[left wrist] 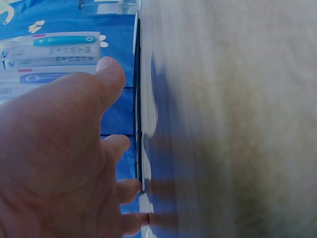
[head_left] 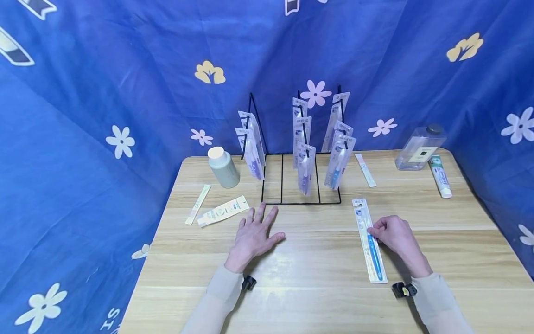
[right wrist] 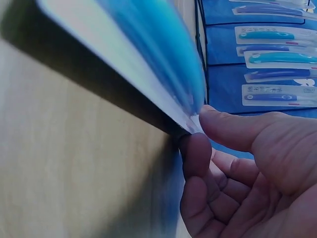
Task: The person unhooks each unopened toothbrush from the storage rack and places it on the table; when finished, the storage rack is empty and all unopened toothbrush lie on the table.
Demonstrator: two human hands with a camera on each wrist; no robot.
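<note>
Toothbrush pack [head_left: 370, 248], edge in right hand [head_left: 396, 236]

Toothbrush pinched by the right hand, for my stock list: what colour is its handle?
The handle is blue, clearest in the head view.

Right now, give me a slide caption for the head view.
Right hand pinches a packaged blue toothbrush; left hand, fingers spread, is near the wire rack.

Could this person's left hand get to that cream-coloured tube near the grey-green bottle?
Probably yes. The left hand is spread open and seems to hold nothing, and the cream-coloured tube lies close beside it on the tabletop, with nothing visible standing between them.
</note>
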